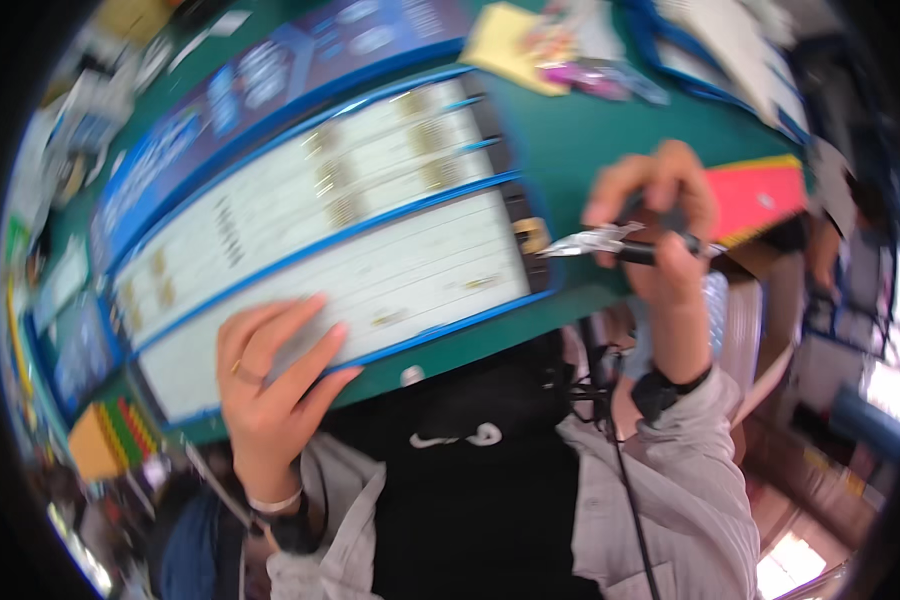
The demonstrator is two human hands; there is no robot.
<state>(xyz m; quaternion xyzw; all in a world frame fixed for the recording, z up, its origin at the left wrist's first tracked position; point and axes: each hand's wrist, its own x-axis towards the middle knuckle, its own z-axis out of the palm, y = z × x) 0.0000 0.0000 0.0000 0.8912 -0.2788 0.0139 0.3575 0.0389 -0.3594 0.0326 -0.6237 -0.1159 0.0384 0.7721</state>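
A long blue-framed panel point(430, 262) with white strips and small gold-coloured marks lies slanted on the green table. My left hand point(270, 365) rests on its near left part, fingers spread and laid over the white surface. In my right hand point(675, 205) is a pair of pliers point(585, 241) with bright metal jaws and black handles. Their tip points left at the panel's dark right end, close to a small tan piece point(530, 236) there. Whether the jaws touch it I cannot tell, as the picture is blurred.
A printed blue box point(270, 75) lies along the panel's far side. Yellow paper point(510, 48) and small plastic bags point(605, 80) are at the back. To the right lies a red sheet with yellow edges point(755, 203). A striped block point(110, 440) stands at the lower left.
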